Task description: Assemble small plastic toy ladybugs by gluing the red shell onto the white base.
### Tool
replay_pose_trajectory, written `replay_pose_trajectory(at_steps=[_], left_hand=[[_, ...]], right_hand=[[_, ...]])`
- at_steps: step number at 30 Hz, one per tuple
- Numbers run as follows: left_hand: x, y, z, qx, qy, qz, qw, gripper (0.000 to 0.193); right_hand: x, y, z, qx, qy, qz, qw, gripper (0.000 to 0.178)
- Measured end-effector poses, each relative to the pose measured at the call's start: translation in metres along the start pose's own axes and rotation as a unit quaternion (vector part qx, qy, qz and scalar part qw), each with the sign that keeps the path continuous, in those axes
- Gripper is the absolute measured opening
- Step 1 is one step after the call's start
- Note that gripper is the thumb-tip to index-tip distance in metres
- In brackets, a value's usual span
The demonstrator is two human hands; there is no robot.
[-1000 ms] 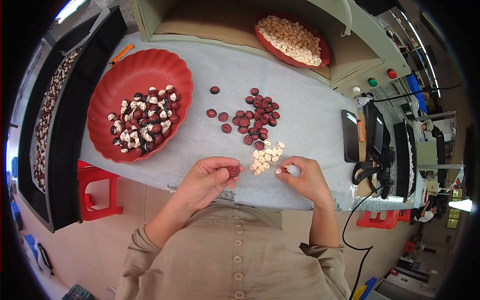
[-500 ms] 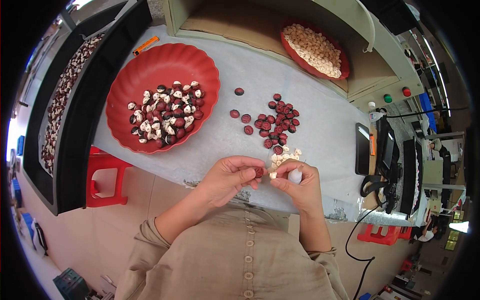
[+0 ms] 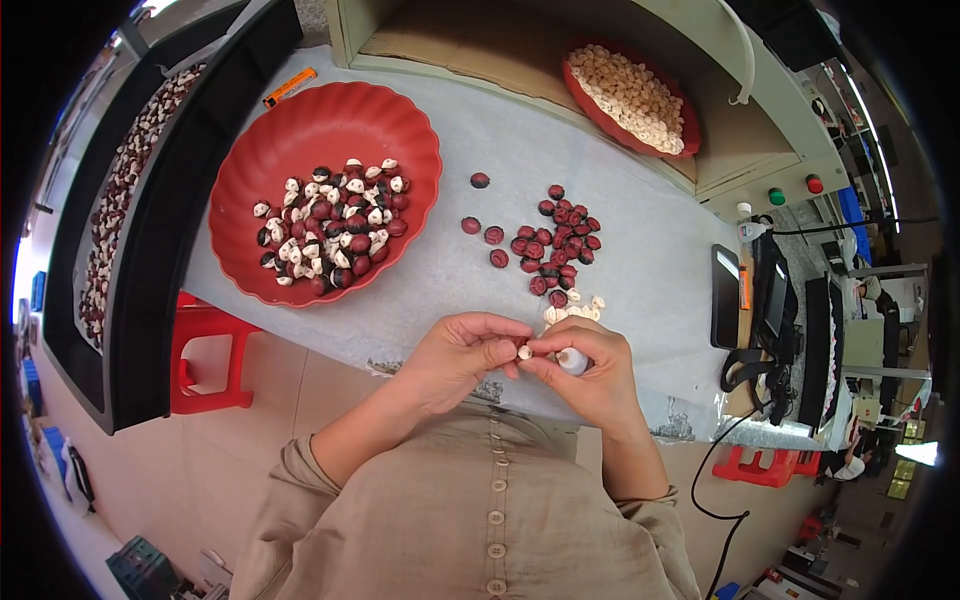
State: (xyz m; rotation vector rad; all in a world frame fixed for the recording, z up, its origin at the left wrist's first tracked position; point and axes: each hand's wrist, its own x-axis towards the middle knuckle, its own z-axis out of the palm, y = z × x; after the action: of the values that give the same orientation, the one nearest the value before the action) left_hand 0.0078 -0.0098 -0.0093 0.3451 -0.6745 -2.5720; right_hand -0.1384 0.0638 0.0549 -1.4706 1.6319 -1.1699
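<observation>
Near the table's front edge, my left hand is closed, pinching a small dark red round piece that is mostly hidden behind the fingers. My right hand presses a small cream piece against it with thumb and forefinger. Tucked in that same right hand is a small white translucent squeeze bottle. Just beyond the fingers lie several loose cream pieces. Behind them spreads a cluster of dark red and black round pieces, a few lying apart to the left.
A scalloped red bowl at left holds joined red, black and cream pieces. Farther left stands a long black bin full of similar ones. A red dish of cream pieces sits in the cabinet. An orange box lies behind the bowl.
My right hand has moved left, bringing the cream piece from apart to touching the dark red piece. The bottle moved along with it. My left hand has stayed nearly in place.
</observation>
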Motion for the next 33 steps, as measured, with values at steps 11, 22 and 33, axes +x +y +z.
replay_pose_trajectory(at_steps=[11,22,33], left_hand=[[-0.003,-0.001,0.014,0.104,0.051,0.02,0.993,0.021],[-0.005,0.0,0.004,0.06,0.054,-0.003,0.997,0.019],[-0.002,0.013,0.015,0.001,0.098,-0.032,0.995,0.02]], right_hand=[[-0.005,0.006,0.009,-0.045,0.033,-0.015,0.998,0.012],[-0.018,0.004,-0.012,0.067,0.072,0.128,0.987,0.018],[-0.024,0.021,-0.015,0.104,0.089,0.104,0.985,0.016]])
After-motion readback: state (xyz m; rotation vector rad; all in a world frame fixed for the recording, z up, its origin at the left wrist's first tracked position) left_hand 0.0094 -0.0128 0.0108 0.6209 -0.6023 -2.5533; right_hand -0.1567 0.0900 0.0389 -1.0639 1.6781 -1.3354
